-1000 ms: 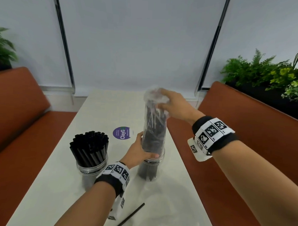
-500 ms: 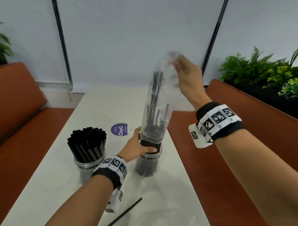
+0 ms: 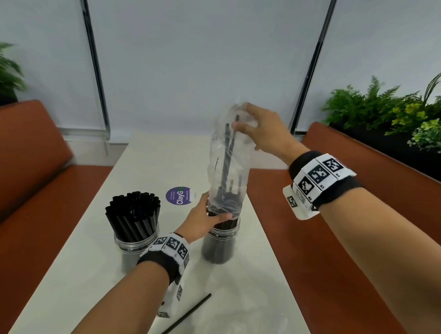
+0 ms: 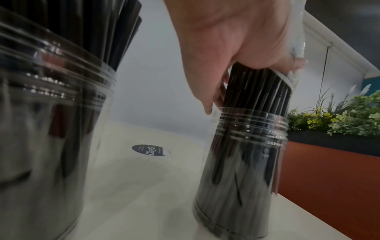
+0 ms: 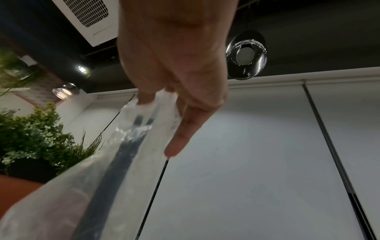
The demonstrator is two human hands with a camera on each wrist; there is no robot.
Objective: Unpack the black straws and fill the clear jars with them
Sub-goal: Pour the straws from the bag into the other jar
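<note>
Two clear jars stand on the white table [image 3: 149, 164]. The left jar [image 3: 134, 241] [image 4: 41, 129] is packed with black straws. The right jar [image 3: 220, 244] [image 4: 240, 170] also holds a bundle of black straws [image 4: 259, 91], still partly covered by a clear plastic bag [image 3: 227, 164] [image 5: 86, 178]. My left hand [image 3: 207, 219] [image 4: 230, 48] grips the bundle and the bag's mouth just above the jar's rim. My right hand [image 3: 255, 128] [image 5: 168, 100] pinches the bag's top, held high. A few straws remain up inside the bag.
A loose black straw [image 3: 184, 315] lies on the table near its front edge. A purple round sticker [image 3: 179, 196] sits behind the jars. Brown benches [image 3: 362, 221] flank the table, with planters [image 3: 391, 117] at the right and far left.
My right hand pulled the bag's top upward off the bundle, then came down a little. Most straws have slid into the right jar. My left hand stays on the bundle.
</note>
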